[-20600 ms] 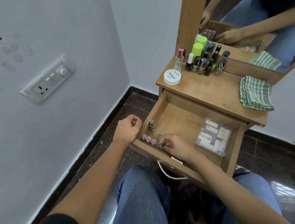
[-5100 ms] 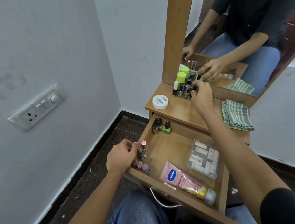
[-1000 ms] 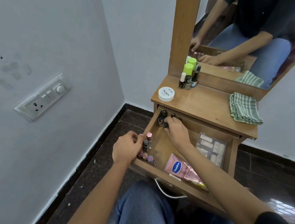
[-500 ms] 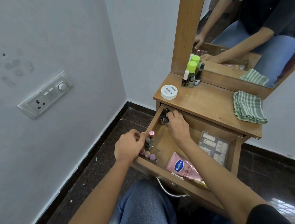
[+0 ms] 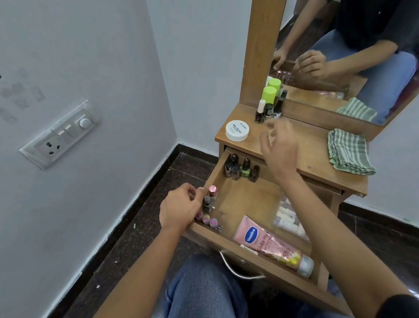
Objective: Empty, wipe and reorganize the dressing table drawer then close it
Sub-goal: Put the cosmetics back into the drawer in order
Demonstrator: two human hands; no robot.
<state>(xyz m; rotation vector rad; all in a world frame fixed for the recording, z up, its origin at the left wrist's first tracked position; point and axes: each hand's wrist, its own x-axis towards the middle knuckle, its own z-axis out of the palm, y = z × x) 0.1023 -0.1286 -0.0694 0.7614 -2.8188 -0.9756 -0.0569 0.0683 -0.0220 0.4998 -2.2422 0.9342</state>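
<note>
- The drawer [image 5: 246,199] stands pulled out under the worktop [image 5: 313,148]
- Left hand [image 5: 179,206] at the drawer's left wall near the front corner, fingers curled round the wall's edge
- Right hand [image 5: 279,149] in the air over the worktop's front edge, blurred; fingers loose and a little spread, holding nothing that shows
- Nail polish bottles [image 5: 240,170] upright in the drawer's back left corner; two more bottles [image 5: 209,200] against the left wall; small pink-topped pots [image 5: 207,219] in the front left corner
- Pink lotion tube [image 5: 271,246] lying along the front wall; clear box [image 5: 287,219] by the right wall, partly behind the forearm
- On the worktop: white jar [image 5: 237,130] at the front left corner; green-capped bottle [image 5: 269,94] and three small bottles [image 5: 268,112] at the back left; checked cloth [image 5: 349,152] at the right edge
</note>
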